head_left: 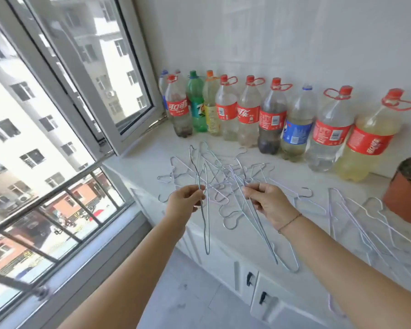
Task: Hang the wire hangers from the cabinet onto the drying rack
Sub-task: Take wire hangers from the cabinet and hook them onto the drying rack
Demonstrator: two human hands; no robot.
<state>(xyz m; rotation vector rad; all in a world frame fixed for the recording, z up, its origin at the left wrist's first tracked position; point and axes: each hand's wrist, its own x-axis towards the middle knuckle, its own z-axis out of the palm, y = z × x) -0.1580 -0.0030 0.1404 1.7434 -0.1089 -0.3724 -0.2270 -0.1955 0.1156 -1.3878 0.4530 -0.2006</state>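
My left hand (185, 201) pinches a silver wire hanger (205, 224) near its neck; its hook points up and its body hangs down past the cabinet's front edge. My right hand (269, 205) grips a second wire hanger (263, 236), which slants down to the right over the cabinet front. Behind both hands a tangled pile of several wire hangers (223, 172) lies on the white cabinet top (147, 160). More hangers (361, 217) lie spread on the top at the right. No drying rack is in view.
A row of several plastic bottles (271, 115) stands along the tiled wall at the back. A brown plant pot (406, 195) sits at the right edge. An open window (93, 74) with railing bars is on the left. Cabinet doors with dark handles (249, 279) lie below.
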